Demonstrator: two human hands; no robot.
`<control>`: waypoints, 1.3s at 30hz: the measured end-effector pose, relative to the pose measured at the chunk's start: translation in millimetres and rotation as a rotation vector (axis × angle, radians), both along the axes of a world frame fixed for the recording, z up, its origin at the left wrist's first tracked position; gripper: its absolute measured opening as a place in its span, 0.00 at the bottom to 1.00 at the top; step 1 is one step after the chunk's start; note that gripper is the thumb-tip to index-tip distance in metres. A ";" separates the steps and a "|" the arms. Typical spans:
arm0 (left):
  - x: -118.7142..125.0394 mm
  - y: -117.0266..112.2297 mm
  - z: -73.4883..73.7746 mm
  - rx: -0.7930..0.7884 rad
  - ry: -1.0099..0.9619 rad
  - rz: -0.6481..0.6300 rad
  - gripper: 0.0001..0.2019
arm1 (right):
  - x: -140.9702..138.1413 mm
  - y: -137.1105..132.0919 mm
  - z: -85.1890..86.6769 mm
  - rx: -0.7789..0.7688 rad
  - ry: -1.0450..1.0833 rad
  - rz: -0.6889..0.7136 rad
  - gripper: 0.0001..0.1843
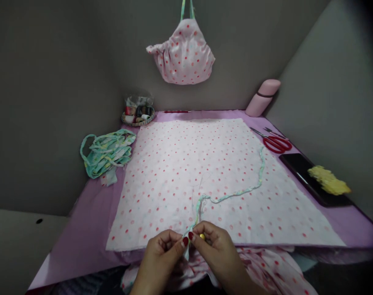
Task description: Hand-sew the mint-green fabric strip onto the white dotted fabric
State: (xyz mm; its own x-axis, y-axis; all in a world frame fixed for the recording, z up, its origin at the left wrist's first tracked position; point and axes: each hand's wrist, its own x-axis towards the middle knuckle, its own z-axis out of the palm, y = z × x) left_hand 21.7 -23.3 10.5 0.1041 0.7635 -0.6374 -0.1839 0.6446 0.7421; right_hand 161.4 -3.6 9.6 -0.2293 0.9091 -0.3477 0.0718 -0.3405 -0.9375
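A white cloth with pink dots (204, 172) lies spread over the purple table (91, 213). A narrow pale green fabric strip (235, 192) runs across it from the right side down to the near edge. My left hand (161, 254) and my right hand (217, 250) meet at that near edge, both pinched on the strip's end. A small gold-coloured object, perhaps a thimble (202, 236), shows on a finger of my right hand. More dotted cloth (266, 266) hangs over the table edge below my hands.
A heap of green strips (108, 153) lies at the left. A small basket of thread spools (139, 112) stands at the back. Red scissors (275, 142), a black tray (312, 180) with a yellow scrap (327, 180) and a pink bottle (263, 98) are at the right. A dotted garment (181, 53) hangs on the wall.
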 end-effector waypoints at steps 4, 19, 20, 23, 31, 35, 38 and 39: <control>2.0 1.5 1.9 0.014 -0.087 0.008 0.23 | 1.0 -1.9 -1.2 0.003 -0.042 0.045 0.13; -43.9 24.9 7.0 0.322 0.562 -0.304 0.11 | 6.2 36.6 -13.2 0.971 -0.751 0.345 0.15; -45.4 25.5 7.3 0.347 0.632 -0.323 0.11 | 5.7 36.3 -16.1 0.986 -0.769 0.349 0.14; -47.7 27.8 12.3 0.407 0.813 -0.359 0.08 | 5.8 36.1 -18.8 0.966 -0.779 0.365 0.13; -52.7 26.2 9.5 0.678 0.952 -0.419 0.07 | 5.5 38.4 -13.9 0.894 -0.733 0.361 0.14; -57.8 22.7 8.4 0.780 0.938 -0.446 0.13 | 6.2 36.9 -15.4 0.893 -0.712 0.357 0.15; -59.1 19.7 11.0 0.794 0.979 -0.448 0.12 | 6.6 37.1 -15.7 0.873 -0.703 0.359 0.16; -58.9 18.7 11.4 0.790 0.991 -0.453 0.10 | 6.6 37.4 -15.5 0.866 -0.702 0.363 0.16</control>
